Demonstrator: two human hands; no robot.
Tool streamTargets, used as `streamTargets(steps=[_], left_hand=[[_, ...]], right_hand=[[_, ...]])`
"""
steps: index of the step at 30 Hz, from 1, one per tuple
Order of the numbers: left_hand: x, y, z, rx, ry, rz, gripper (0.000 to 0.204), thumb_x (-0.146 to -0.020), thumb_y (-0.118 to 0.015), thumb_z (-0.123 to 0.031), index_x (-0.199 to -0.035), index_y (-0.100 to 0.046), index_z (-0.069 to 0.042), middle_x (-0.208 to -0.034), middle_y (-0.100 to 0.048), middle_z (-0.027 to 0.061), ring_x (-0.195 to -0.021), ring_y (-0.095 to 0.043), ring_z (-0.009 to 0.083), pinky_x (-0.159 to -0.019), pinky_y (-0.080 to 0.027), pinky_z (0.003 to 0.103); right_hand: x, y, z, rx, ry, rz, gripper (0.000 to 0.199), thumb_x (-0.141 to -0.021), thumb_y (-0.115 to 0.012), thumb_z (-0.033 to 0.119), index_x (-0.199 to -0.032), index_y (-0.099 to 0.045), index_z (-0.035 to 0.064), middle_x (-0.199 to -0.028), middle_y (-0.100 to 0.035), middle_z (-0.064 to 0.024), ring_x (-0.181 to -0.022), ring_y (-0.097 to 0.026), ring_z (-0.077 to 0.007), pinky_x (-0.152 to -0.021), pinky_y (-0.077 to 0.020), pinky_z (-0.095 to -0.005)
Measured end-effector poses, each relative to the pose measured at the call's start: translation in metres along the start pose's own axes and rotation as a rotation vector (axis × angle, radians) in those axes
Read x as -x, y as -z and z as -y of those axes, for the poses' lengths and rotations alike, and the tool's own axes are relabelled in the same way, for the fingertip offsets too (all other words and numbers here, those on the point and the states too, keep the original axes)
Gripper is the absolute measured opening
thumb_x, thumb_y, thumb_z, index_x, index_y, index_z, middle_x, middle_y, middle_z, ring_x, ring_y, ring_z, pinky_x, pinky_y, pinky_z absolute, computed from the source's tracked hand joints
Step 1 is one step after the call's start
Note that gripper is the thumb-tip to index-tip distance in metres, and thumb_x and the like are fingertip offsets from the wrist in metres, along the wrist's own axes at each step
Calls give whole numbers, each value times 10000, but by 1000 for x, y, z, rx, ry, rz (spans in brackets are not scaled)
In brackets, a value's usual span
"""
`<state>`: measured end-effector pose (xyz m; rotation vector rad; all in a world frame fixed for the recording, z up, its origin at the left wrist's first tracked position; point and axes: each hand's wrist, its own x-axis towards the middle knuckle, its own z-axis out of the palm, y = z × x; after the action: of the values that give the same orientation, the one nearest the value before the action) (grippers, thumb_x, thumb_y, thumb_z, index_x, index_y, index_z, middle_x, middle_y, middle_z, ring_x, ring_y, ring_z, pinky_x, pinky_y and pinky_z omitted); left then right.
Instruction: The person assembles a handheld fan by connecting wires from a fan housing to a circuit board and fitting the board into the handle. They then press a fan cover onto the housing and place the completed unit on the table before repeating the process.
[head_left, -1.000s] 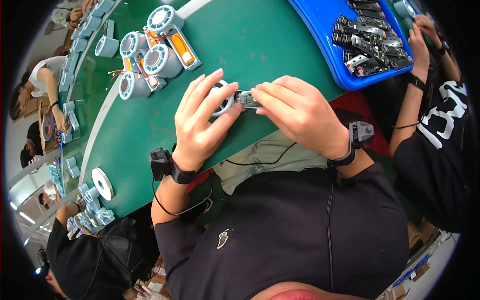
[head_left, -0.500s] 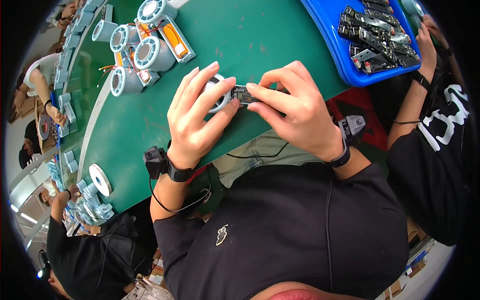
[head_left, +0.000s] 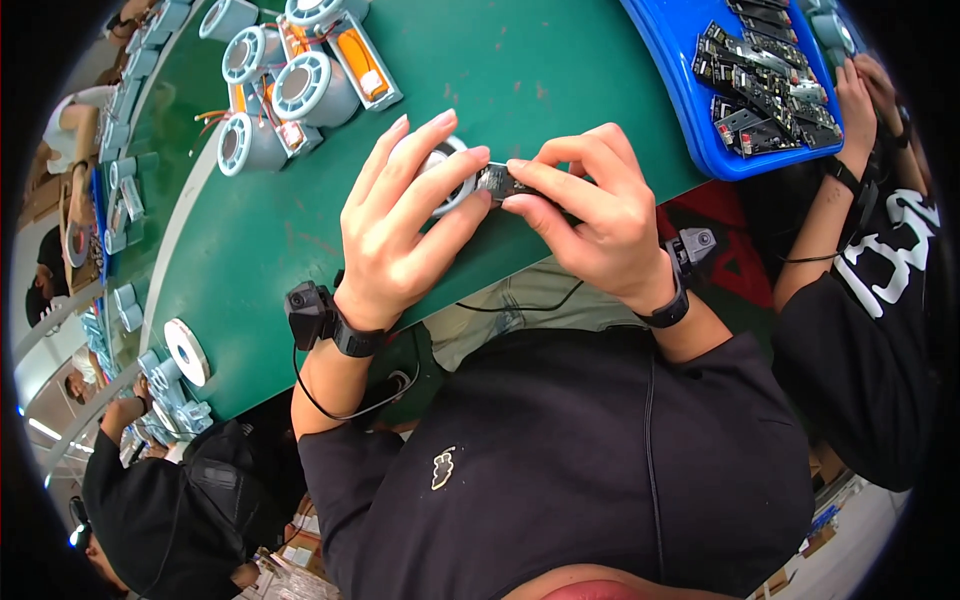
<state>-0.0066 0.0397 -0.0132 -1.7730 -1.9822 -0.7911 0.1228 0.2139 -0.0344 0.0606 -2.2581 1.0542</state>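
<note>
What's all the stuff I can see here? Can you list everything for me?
table: one, green, under the hands
fan housings: about four, grey, round, far left of the table
tray: one, blue, far right
circuit boards: a heap, dark, in the tray
tape roll: one, white, near left edge
co-worker's hand: one, at the tray's right side
ring part: one, grey, held by the left hand
small board: one, dark, pinched by both hands
left hand: on the ring part
right hand: on the small board
</note>
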Motion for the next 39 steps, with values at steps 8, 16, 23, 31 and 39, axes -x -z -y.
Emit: streamTargets(steps=[8, 16, 23, 31, 39], left_hand=[[5, 6, -5, 2, 54, 54, 124, -724, -728, -124, -821, -683, -60, -1213, -698, 80, -1229, -629, 351, -1024, -508, 571], [-6, 20, -4, -9, -7, 143, 125, -791, -688, -150, -908, -721, -122, -1196, -684, 35, -1196, -604, 297, -1002, -496, 496], [-11, 17, 6, 121, -92, 181, 259, -791, -701, -140, -1019, -777, -237, -1123, -682, -23, -1083, -599, 227, -954, -461, 424], [1, 19, -8, 11, -119, 102, 323, -740, -739, -132, -1035, -781, -259, -1129, -705, -35, -1015, -621, 200, -905, -486, 415], [-18, 52, -23, -138, -184, -1, 199, -744, -737, -151, -938, -768, -186, -1129, -701, 5, -989, -626, 208, -871, -513, 441]], right_hand=[[-10, 6, 8, 68, -18, 132, 300, -770, -828, 27, -1065, -777, 41, -954, -686, -70, -800, -568, -218, -627, -488, -311], [9, 27, -5, -408, -375, 211, 255, -870, -689, -83, -1111, -748, -20, -1198, -701, -172, -1121, -667, -260, -923, -541, -327], [13, 21, -12, -660, -484, 179, 215, -910, -668, -83, -1120, -717, -67, -1299, -649, -172, -1163, -647, -222, -996, -540, -330], [12, 23, -6, -696, -446, 232, 235, -934, -668, -49, -1167, -689, -67, -1319, -629, -162, -1186, -633, -211, -1016, -532, -329], [6, 29, 2, -549, -435, 311, 399, -975, -699, 224, -1255, -622, -49, -1055, -700, -115, -840, -655, -114, -713, -528, -240]])
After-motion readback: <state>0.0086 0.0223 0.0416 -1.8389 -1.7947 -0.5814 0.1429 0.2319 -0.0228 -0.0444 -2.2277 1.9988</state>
